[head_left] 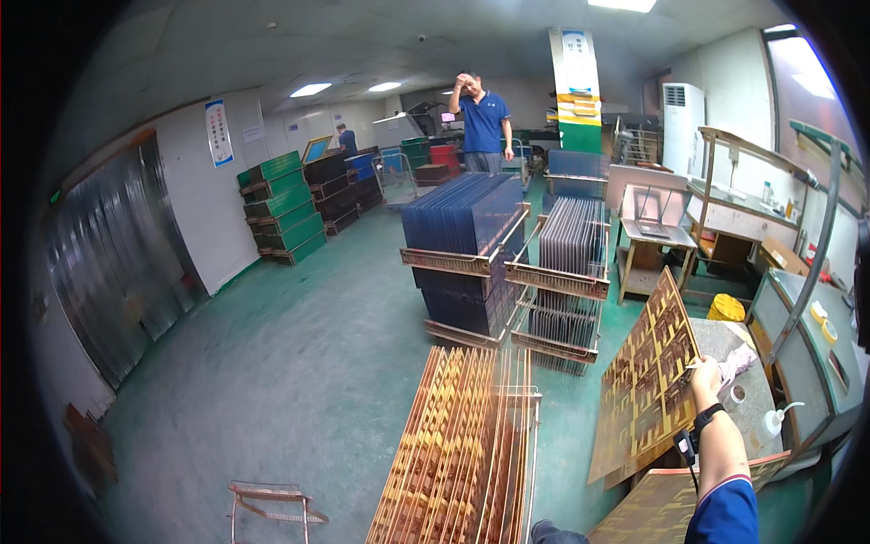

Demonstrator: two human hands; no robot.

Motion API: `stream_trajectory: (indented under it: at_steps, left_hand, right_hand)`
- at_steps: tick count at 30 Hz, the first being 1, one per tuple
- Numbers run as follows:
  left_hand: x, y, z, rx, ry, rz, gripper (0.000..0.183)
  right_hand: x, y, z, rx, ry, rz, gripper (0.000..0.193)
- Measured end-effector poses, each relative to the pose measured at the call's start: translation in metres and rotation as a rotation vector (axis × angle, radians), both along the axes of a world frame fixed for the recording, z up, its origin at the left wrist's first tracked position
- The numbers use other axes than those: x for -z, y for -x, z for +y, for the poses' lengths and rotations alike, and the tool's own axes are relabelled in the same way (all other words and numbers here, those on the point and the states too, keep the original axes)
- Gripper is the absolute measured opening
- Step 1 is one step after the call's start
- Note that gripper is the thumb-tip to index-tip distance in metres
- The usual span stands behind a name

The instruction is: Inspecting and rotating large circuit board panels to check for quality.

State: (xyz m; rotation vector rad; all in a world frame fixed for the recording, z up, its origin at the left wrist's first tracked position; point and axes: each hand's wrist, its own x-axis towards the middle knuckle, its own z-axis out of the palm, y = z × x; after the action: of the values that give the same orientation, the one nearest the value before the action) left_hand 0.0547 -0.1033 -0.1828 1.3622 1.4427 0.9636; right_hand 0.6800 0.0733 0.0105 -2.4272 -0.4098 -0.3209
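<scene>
My right hand (706, 377) reaches in from the lower right, with a dark watch on the wrist. Its fingers are closed on the right edge of a large yellow-and-brown circuit board panel (645, 381), which stands steeply tilted. A second similar panel (693, 499) lies lower down, partly behind my forearm. To the left, several copper-coloured panels stand on edge, close together, in a metal rack (535, 426). My left hand is out of view. Beside my right hand lie a crumpled whitish cloth (739, 361) and a white squeeze bottle (770, 424) with a bent spout.
Two stacked racks of dark blue panels (462, 218) and grey-edged panels (571, 238) stand ahead. Behind them is a person in a blue shirt (487, 122). Green crates (285, 208) line the left wall. A low metal frame (272, 494) sits on the floor; a workbench (807, 317) stands right.
</scene>
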Motion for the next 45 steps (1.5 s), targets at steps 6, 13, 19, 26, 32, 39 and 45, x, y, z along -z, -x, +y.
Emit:
stream_trajectory:
  at_steps: [6, 13, 19, 26, 32, 39, 45]
  left_hand:
    - [0.003, -0.006, 0.003, -0.011, 0.084, -0.012, 0.016]
    - [0.005, -0.007, 0.0, -0.015, 0.122, 0.044, 0.016]
    - [0.007, -0.007, -0.002, -0.02, 0.147, 0.085, 0.017]
    - [0.01, -0.008, -0.001, -0.042, 0.122, 0.048, 0.017]
    - [0.004, -0.007, 0.001, -0.052, 0.128, 0.035, 0.017]
    - [-0.009, -0.012, -0.003, -0.091, 0.073, 0.056, 0.016]
    - [-0.003, -0.003, -0.014, -0.184, -0.343, 0.352, 0.018]
  right_hand:
    - [0.03, -0.013, 0.006, 0.024, -0.012, 0.031, 0.026]
    - [0.067, -0.029, 0.006, 0.037, -0.006, 0.002, 0.024]
    - [0.056, -0.005, 0.007, 0.033, 0.046, 0.006, 0.021]
    - [0.069, -0.022, 0.01, 0.014, 0.193, -0.063, 0.014]
    - [0.079, -0.02, 0.005, -0.054, 0.089, -0.203, 0.032]
    - [0.068, -0.006, -0.015, -0.184, 0.152, -0.207, 0.041]
    - [0.056, 0.018, -0.065, -0.563, -0.139, -0.228, 0.039]
